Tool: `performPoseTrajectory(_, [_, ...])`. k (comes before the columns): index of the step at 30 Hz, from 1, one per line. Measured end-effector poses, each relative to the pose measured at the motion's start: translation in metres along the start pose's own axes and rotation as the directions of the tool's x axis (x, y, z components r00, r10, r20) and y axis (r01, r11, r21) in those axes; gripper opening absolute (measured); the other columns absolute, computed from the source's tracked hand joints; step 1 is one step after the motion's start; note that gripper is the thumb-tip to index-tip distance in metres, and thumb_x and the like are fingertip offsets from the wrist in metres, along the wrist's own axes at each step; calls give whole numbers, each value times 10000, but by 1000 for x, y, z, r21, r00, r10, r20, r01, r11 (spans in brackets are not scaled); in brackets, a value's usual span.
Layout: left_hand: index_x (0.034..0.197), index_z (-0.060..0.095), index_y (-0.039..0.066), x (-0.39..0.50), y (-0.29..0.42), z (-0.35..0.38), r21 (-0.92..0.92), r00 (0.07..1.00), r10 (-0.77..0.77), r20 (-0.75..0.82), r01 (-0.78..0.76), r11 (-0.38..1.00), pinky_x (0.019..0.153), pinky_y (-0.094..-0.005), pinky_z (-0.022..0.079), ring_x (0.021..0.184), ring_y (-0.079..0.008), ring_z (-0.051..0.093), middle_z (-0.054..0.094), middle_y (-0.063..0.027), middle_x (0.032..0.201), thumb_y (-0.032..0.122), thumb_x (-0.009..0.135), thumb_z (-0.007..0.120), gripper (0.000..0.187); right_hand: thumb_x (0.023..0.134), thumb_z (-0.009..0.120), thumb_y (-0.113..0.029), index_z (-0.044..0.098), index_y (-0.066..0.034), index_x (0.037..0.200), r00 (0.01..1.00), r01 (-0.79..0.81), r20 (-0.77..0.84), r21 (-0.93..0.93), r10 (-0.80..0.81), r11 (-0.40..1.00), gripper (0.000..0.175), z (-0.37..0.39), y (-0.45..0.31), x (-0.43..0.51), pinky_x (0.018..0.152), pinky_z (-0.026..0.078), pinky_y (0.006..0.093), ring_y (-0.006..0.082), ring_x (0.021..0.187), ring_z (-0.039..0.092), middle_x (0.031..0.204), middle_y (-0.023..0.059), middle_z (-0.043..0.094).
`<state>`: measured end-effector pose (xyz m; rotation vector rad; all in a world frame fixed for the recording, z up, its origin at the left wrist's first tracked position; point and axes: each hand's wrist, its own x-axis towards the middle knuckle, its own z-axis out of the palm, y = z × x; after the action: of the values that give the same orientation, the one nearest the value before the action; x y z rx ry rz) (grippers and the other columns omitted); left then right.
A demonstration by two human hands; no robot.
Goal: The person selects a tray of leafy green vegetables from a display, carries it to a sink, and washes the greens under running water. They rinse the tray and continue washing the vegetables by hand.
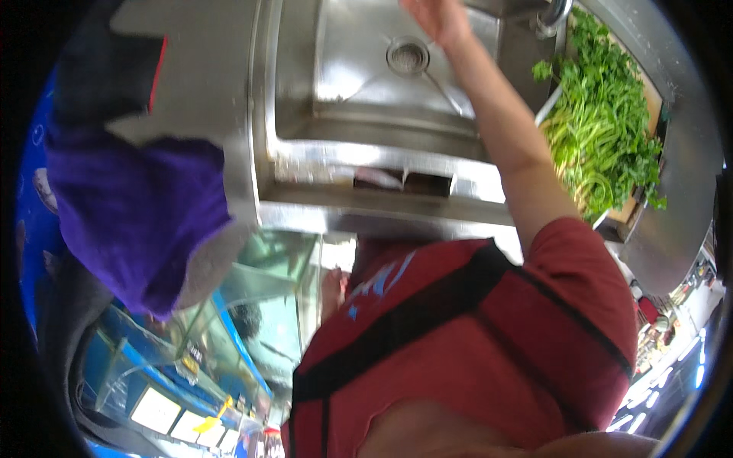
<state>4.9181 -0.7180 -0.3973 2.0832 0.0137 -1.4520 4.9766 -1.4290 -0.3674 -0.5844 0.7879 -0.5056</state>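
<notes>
My right arm reaches up over a stainless steel sink [366, 74] with a round drain strainer [408, 56]. My right hand [438, 17] is at the top edge, blurred, with its fingers partly cut off; whether it holds anything cannot be told. Right of my forearm, a large heap of leafy green herbs with pale stems [601, 120] lies on a board [653, 106]. A metal faucet [554, 16] stands beyond the heap's far left corner. My left hand is out of view.
A purple cloth [137, 212] and a black item with a red edge [109, 77] lie over the steel counter's left side [200, 74]. Glass water tanks [269, 275] stand below left. A dark recess with a pale object [378, 177] is in the sink's near ledge.
</notes>
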Motion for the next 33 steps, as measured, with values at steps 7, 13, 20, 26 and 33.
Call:
performPoseTrajectory(7, [1181, 547, 72, 48, 37, -16, -342, 981, -193, -6, 180, 922, 641, -259, 469, 775, -131, 637, 660, -63, 969, 248, 894, 557, 337, 943, 497, -252, 470, 34, 1200, 981, -19, 188, 383, -58, 924, 385, 20, -22, 70, 907, 457, 413, 330, 1070, 527, 1181, 204, 540])
performPoseTrajectory(13, [1222, 486, 49, 39, 36, -37, -399, 983, -186, -1, 170, 901, 601, -227, 447, 741, -132, 604, 620, -106, 997, 252, 910, 578, 383, 934, 510, -217, 509, 30, 1134, 968, -22, 207, 639, -144, 769, 318, -5, -13, 130, 830, 502, 442, 339, 964, 565, 1040, 197, 573])
performPoseTrajectory(20, [1180, 537, 63, 25, 10, -37, -394, 973, -208, -99, 153, 906, 624, -257, 467, 746, -147, 631, 657, -99, 990, 261, 902, 576, 344, 938, 501, -216, 502, 46, 1121, 981, 177, -41, 580, -188, 795, 320, -23, -11, 175, 819, 503, 449, 354, 951, 564, 1064, 174, 571])
performPoseTrajectory(26, [1181, 535, 67, 28, 4, -39, -400, 983, -157, -92, 107, 910, 614, -260, 470, 747, -146, 629, 655, -89, 977, 252, 904, 571, 335, 922, 494, -351, 540, 8, 1116, 963, 256, -190, 405, -193, 878, 411, -18, -10, 191, 859, 479, 397, 326, 978, 572, 1055, 185, 601])
performPoseTrajectory(33, [1169, 535, 55, 36, -10, -48, -436, 991, -100, -83, 54, 898, 613, -252, 462, 757, -152, 629, 649, -81, 976, 246, 907, 565, 326, 959, 418, -373, 535, 28, 1092, 963, 222, -176, 96, -203, 970, 439, 17, -30, 116, 899, 485, 407, 308, 1017, 576, 1074, 202, 602])
